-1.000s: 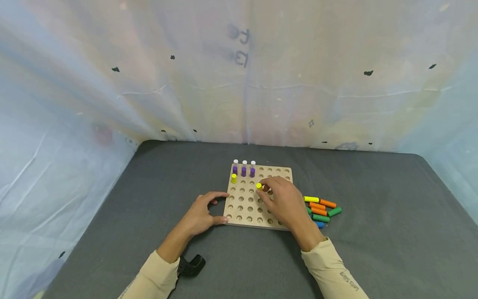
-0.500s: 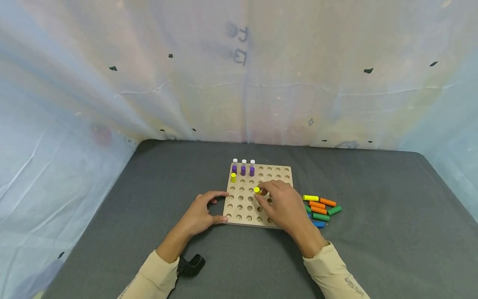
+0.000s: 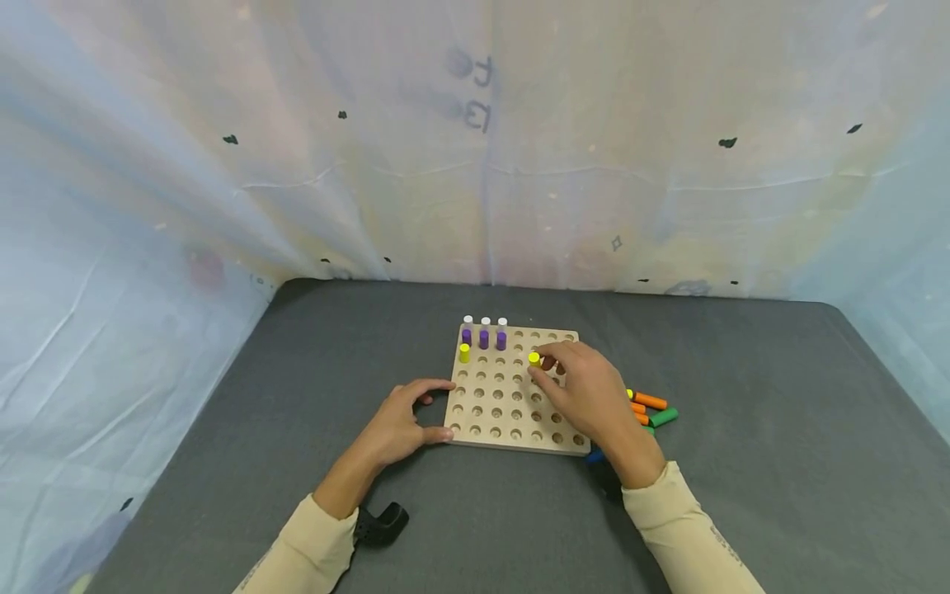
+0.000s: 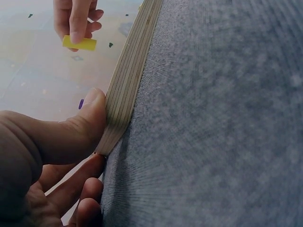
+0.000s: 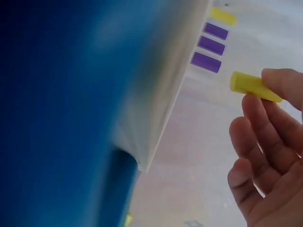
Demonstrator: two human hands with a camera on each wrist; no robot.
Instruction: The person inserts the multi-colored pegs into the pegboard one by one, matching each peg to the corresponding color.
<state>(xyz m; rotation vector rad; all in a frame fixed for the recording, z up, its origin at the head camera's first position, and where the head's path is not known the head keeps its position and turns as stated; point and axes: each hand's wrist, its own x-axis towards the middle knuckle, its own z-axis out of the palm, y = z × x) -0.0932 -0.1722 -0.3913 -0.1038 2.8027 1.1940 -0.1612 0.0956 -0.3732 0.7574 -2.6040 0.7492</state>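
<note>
A wooden pegboard with rows of round holes lies on the grey table. Three white pegs stand in its far left row, with three purple pegs in the row in front. One yellow peg stands before those, in the leftmost column. My left hand holds the board's left side near the front corner, thumb and fingers at its edge. Over the board, my right hand pinches another yellow peg between thumb and fingertips, its lower end pointing down at the holes.
To the right of the board lie loose pegs, partly behind my right hand: orange, green and blue. A black strap piece sits by my left wrist. A pale curtain hangs behind the table.
My right hand first shifts slightly nearer and left, then moves right and away with the yellow peg, covering more of the loose pegs. The left hand stays at the board.
</note>
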